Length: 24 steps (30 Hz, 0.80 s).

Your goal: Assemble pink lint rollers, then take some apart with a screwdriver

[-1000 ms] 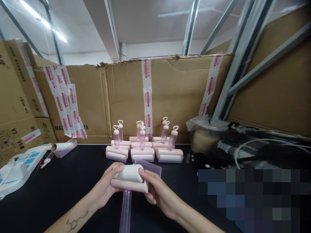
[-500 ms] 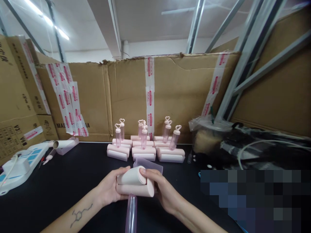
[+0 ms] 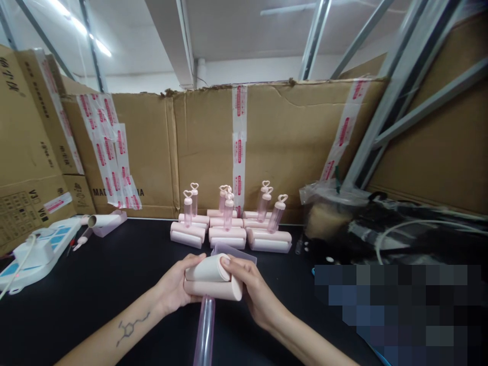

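Both hands (image 3: 174,285) hold one pink-and-white roller (image 3: 211,289) by its ends.

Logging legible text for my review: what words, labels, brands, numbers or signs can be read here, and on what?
"V3": left cardboard
"V6": left cardboard, below "V3"
"MAD ... IA": back cardboard; tape hides the middle
Too small or blurred: other characters on the left cardboard, red print on the tape
No text visible: pink-and-white roller in the left hand and right hand
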### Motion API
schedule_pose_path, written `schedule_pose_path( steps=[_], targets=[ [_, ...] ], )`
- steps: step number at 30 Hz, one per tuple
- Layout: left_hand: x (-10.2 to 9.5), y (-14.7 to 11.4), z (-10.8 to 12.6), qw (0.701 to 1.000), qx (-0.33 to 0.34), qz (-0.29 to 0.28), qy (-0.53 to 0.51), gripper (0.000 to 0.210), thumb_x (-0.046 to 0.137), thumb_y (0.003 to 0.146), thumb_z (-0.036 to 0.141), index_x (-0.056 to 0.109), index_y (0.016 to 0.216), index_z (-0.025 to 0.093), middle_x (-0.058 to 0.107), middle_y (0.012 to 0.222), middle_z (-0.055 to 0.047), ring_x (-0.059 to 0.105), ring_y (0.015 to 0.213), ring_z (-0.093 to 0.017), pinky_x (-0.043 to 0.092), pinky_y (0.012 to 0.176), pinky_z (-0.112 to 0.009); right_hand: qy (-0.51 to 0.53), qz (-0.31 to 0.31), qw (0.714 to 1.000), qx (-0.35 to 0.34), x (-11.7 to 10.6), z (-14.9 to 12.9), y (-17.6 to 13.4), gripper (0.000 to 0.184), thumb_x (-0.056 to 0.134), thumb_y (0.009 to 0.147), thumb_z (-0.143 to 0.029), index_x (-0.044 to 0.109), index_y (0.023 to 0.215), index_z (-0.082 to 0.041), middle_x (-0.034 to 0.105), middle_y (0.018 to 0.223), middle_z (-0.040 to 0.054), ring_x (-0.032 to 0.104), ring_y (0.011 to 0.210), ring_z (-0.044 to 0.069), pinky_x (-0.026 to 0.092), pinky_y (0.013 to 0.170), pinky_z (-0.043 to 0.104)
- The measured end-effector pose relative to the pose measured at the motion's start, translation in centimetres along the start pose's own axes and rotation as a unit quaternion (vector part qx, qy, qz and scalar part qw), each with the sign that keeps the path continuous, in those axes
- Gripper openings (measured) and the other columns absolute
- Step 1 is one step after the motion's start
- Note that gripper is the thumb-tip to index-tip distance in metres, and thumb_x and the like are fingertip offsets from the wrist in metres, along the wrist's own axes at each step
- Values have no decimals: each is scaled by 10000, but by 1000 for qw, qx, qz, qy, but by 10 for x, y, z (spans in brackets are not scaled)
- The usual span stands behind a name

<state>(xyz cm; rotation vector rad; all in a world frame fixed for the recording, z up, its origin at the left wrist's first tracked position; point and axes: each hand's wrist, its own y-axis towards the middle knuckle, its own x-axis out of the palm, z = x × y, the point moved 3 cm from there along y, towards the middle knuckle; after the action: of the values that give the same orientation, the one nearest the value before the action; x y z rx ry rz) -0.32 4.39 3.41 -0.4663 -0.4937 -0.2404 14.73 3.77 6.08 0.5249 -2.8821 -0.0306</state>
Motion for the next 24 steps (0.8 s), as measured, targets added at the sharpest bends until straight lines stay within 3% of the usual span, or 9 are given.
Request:
schedule_pose_path(
  steps=[4, 8, 13, 16, 19, 24],
  targets=[
    [2, -11, 10, 991, 134, 5, 17, 289, 685, 686, 380, 501, 806, 191, 589, 743, 7, 606, 649, -147, 467, 587, -244, -76, 3, 997, -5, -3, -2, 3, 407, 608, 722, -529, 467, 627, -160, 414, 497, -58, 385, 413, 60, 307, 367, 168],
    [5, -20, 15, 968, 245, 37, 50, 321, 670, 699, 407, 527, 908, 210, 607, 843, -9, 594, 776, -167, 466, 669, -262, -82, -11, 996, -37, 0, 1, 5, 407, 632, 708, -513, 411, 858, -206, 516, 661, -52, 533, 476, 94, 471, 388, 208],
    [1, -17, 18, 968, 214, 13, 131, 393, 628, 746, 404, 532, 1079, 218, 623, 979, -37, 559, 908, -179, 412, 763, -250, -100, -2, 992, -73, -5, 6, 7, 432, 635, 737, -440, 364, 1003, -233, 500, 708, -67, 491, 408, 58, 473, 349, 196],
    [-5, -12, 25, 949, 188, -28, 254, 272, 629, 737, 398, 605, 855, 154, 615, 778, -13, 536, 710, -133, 374, 623, -203, -124, -38, 989, -65, -7, 6, 8, 408, 661, 714, -423, 381, 940, -231, 515, 757, -58, 464, 371, 37, 417, 300, 164],
    [-6, -7, 31, 918, 213, -84, 323, 286, 678, 677, 401, 548, 731, 152, 549, 654, 24, 483, 610, -106, 332, 550, -185, -137, -97, 985, -48, -2, 9, 8, 430, 695, 684, -402, 386, 927, -229, 520, 777, -56, 452, 369, 25, 394, 287, 144],
    [6, -6, 24, 908, 162, -181, 340, 556, 785, 540, 268, 489, 1004, 186, 620, 872, -30, 573, 777, -185, 432, 655, -248, -133, -147, 980, -35, 6, 8, 4, 482, 707, 676, -384, 392, 1004, -225, 549, 837, -23, 502, 431, 47, 422, 316, 142]
  ],
)
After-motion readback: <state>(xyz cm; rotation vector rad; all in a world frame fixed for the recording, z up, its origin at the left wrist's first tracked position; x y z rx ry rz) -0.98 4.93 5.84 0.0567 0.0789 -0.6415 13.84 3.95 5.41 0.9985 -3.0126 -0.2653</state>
